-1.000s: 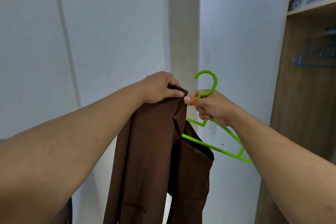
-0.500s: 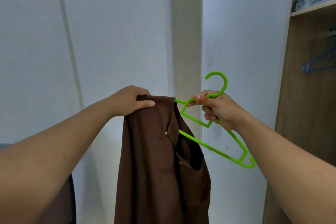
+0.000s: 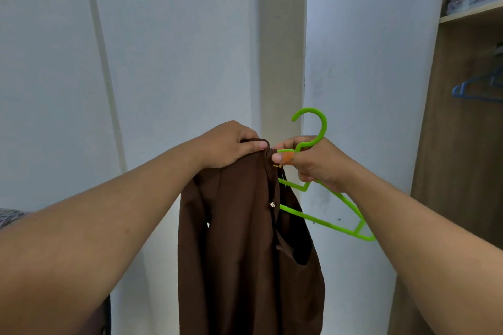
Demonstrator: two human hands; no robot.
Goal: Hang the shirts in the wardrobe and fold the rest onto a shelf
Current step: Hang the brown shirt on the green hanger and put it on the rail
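Note:
A brown shirt (image 3: 239, 247) hangs in front of me, held up in the air. My left hand (image 3: 228, 148) grips its top edge near the collar. My right hand (image 3: 315, 162) grips a bright green plastic hanger (image 3: 324, 207) just under its hook, with the thumb pressing an orange tag at the shirt's collar. The hanger's left arm runs in behind the brown cloth and is hidden there; its right arm slopes down to the right, bare. The hook points up.
White wardrobe doors (image 3: 163, 49) stand straight ahead. At the right is the open wooden wardrobe (image 3: 462, 144), with a blue hanger (image 3: 473, 90) hanging inside and a shelf (image 3: 471, 12) above it that carries bagged folded clothes.
My left hand has slid right along the shirt's top edge until it meets my right hand at the collar. The hanger has tipped a little and sits slightly lower.

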